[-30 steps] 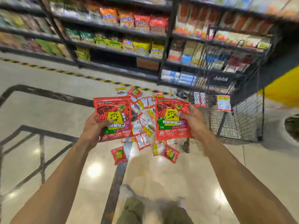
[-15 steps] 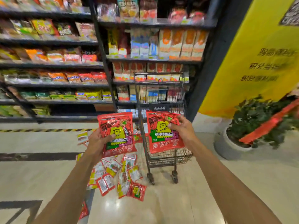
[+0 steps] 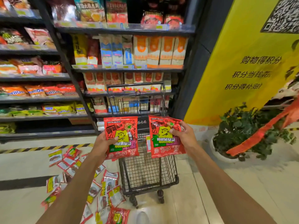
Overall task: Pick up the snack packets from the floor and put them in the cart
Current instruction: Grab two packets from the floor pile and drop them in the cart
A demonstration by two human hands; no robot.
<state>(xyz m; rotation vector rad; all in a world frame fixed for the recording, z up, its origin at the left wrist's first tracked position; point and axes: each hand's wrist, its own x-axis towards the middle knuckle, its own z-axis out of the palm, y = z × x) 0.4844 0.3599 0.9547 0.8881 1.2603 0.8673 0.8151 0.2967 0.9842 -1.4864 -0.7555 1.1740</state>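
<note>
Now my left hand (image 3: 103, 143) grips one red snack packet (image 3: 124, 131), thumb across its front, while my right hand (image 3: 186, 136) pinches a second red packet (image 3: 161, 143), both held up by the cart (image 3: 150, 173), with loose packets (image 3: 110, 183) lying on the floor (image 3: 202, 191) beside it.

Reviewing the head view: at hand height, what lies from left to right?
Going right: dark store shelf with snack bags, left hand, red snack packet it holds, second red snack packet, right hand holding it, green potted plant.
</note>
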